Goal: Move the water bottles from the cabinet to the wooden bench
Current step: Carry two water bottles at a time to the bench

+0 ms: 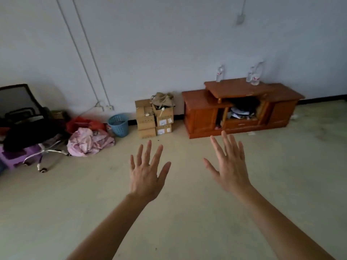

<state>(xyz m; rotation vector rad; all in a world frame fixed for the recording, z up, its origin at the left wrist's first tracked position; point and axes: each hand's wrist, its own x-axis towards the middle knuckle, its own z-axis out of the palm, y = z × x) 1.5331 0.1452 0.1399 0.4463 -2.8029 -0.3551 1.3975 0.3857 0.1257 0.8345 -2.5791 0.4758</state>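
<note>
Room: a bare pale wall and a dull floor (187, 212); clutter lines the wall on your left, with a chair (20, 107), a heap of pink cloth (88, 141), a blue basket (118, 124) and stacked cardboard boxes (154, 119)
Cabinet: the low reddish wooden cabinet (242, 107) stands against the wall ahead and to your right, well away from you
Bottles: one clear water bottle (219, 74) stands upright on the raised top shelf at its left end; a pair of bottles (255, 76) stand close together further right, likely parked up there just to be in easy reach
Bench: no wooden bench shows from here, so you will probably have to turn to find it
Left hand: your left hand (145, 173) is held out flat, fingers spread apart, holding nothing
Right hand: your right hand (228, 164) is the same, fingers wide and empty
Stage: nothing picked up yet; you seem to be at the start, hands shown before walking over
</note>
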